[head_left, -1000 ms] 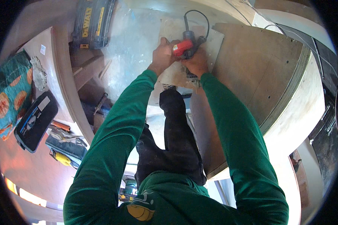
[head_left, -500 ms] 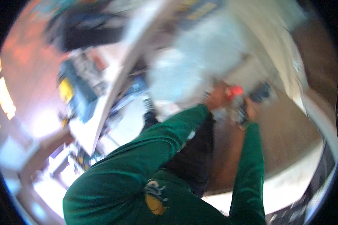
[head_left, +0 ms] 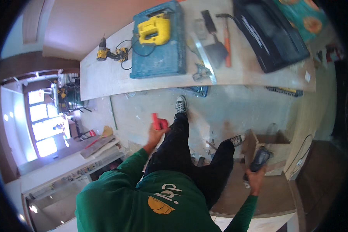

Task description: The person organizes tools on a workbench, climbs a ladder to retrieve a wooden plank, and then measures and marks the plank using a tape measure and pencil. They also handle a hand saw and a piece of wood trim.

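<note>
My left hand (head_left: 155,133), left of my knees, is closed round a small bright red piece (head_left: 159,123). A straight bar stands up from its rounded part; its exact kind I cannot tell. Low on the right, my right hand (head_left: 255,178) grips a dark hand-held power tool (head_left: 261,159), held in front of an open wooden box (head_left: 272,140). The two hands are far apart, with my legs between them. The tool's lower end is partly hidden by my fingers.
Across the far side runs a workbench (head_left: 104,79) with a yellow jigsaw (head_left: 155,30) on a blue case (head_left: 158,63), a yellow-black drill (head_left: 109,54), a hammer (head_left: 227,42), a scraper (head_left: 215,52) and a black case (head_left: 272,36). A cable (head_left: 303,152) hangs at right.
My hands have moved apart from close together: the left, with the red piece, to the left; the right, with the dark tool, lower. The view has swung round and is sharper.
</note>
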The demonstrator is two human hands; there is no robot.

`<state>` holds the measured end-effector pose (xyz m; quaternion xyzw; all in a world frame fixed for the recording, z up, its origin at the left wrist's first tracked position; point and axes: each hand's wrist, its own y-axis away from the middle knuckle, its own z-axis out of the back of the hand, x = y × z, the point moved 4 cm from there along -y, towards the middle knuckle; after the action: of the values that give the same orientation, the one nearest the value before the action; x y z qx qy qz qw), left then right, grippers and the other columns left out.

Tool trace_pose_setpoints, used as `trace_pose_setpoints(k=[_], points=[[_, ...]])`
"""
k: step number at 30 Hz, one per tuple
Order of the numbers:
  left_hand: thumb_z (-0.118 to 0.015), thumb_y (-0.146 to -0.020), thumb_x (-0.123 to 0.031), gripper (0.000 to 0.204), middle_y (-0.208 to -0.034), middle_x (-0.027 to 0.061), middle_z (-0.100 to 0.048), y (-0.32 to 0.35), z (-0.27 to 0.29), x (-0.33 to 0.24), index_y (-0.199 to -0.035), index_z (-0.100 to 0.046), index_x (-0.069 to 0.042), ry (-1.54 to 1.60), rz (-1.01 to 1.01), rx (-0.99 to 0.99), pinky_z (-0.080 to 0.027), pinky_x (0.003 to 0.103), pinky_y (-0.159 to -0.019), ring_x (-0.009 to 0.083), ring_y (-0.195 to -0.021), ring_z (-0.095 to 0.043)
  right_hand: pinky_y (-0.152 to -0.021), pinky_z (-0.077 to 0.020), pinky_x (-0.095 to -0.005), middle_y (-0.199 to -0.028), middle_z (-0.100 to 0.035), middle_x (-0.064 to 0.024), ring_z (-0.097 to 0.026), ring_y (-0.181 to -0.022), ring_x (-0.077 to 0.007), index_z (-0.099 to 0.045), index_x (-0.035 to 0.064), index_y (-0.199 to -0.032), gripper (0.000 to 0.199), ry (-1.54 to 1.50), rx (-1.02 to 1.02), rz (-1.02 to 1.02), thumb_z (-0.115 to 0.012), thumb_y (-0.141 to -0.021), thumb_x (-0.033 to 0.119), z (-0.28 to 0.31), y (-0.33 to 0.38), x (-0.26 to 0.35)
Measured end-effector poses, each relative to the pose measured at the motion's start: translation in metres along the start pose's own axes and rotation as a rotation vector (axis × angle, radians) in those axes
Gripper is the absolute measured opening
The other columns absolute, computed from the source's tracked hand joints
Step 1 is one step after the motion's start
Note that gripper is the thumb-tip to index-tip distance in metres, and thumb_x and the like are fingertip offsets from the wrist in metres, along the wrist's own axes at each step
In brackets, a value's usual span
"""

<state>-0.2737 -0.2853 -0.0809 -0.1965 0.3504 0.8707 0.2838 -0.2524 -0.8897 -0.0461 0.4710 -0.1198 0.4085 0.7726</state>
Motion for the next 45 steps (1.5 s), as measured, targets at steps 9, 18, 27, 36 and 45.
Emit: trace_pose_setpoints(k=[9, 18, 27, 36, 45], points=[[-0.089, -0.075, -0.024, 0.041, -0.076, 0.0013, -0.063, -0.269, 0.244, 0.100, -0.108, -0.071, -0.007, 0.375, 0.207, -0.410, -0.045, 0.032, -0.048, 0.0127, -0.053, -0.054, -0.098, -0.0499, -0.0528, -0.110, -0.060, -0.0329, -0.059, -0.109, -0.0509, -0.057, -0.0091, -0.112, 0.056, 0.511, 0.411, 0.667, -0.081, -0.070, 0.019, -0.258, 0.025, 0.440], [-0.091, -0.069, -0.042, 0.071, -0.117, 0.0210, -0.066, -0.466, 0.267, 0.099, -0.126, -0.067, -0.005, 0.204, 0.374, -0.442, -0.058, 0.047, -0.087, 0.0317, -0.102, -0.070, -0.098, -0.0532, -0.0534, -0.116, -0.066, -0.0336, -0.064, -0.112, -0.0499, -0.057, -0.0088, -0.118, 0.062, 0.682, 0.286, 0.791, -0.081, -0.071, 0.023, -0.480, -0.047, 0.692], [-0.092, -0.075, -0.052, 0.102, -0.123, 0.0141, -0.068, -0.537, 0.270, 0.113, -0.147, -0.039, -0.003, 0.348, 0.283, -0.207, -0.059, 0.042, -0.087, 0.0284, -0.107, -0.070, -0.092, -0.0476, -0.0656, -0.121, -0.063, -0.0172, -0.060, -0.120, -0.0354, -0.060, 0.0031, -0.122, 0.042, 0.920, -0.213, 0.979, -0.071, -0.084, 0.018, -0.533, -0.077, 0.674], [-0.086, -0.079, -0.066, 0.135, -0.161, 0.0189, -0.039, -0.480, 0.309, 0.074, -0.169, 0.000, -0.012, 0.429, 0.276, 0.086, -0.053, 0.059, -0.098, 0.0423, -0.142, -0.046, -0.108, -0.0400, -0.0592, -0.131, -0.055, -0.0185, -0.053, -0.129, -0.0360, -0.046, -0.0004, -0.146, 0.087, 0.472, -0.233, 0.935, -0.086, -0.079, 0.038, -0.399, 0.022, 0.608], [-0.069, -0.096, -0.058, 0.103, -0.168, 0.0138, -0.033, -0.346, 0.297, 0.141, -0.168, -0.008, -0.018, 0.137, 0.373, 0.140, -0.047, 0.070, -0.106, 0.0494, -0.147, -0.037, -0.114, -0.0447, -0.0527, -0.153, -0.046, -0.0358, -0.053, -0.137, -0.0486, -0.037, -0.0146, -0.151, 0.092, 0.247, -0.232, -0.232, -0.069, -0.094, 0.049, -0.190, 0.056, 0.112]])
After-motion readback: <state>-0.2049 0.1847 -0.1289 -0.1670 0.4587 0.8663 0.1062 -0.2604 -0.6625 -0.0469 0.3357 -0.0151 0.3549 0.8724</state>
